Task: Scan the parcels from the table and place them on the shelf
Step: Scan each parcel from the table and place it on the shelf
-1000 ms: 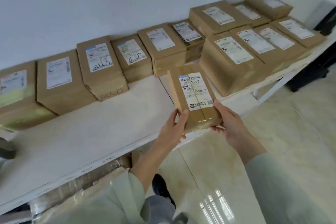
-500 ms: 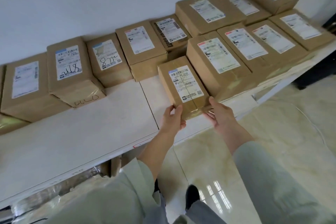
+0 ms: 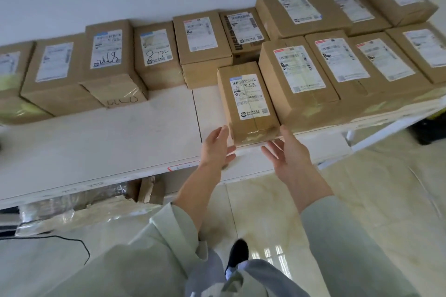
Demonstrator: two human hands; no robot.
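Resting label-up on the white shelf board (image 3: 120,142), just left of the larger brown carton (image 3: 298,84): small taped brown cardboard parcel (image 3: 248,101), likely light, stiff, tape-slick, best gripped by its side faces; left hand (image 3: 217,147) and right hand (image 3: 287,152) flanking its near end, fingers spread, gripping nothing.

Pale green sleeves (image 3: 154,236), grey trousers (image 3: 260,277), black shoe (image 3: 237,254)
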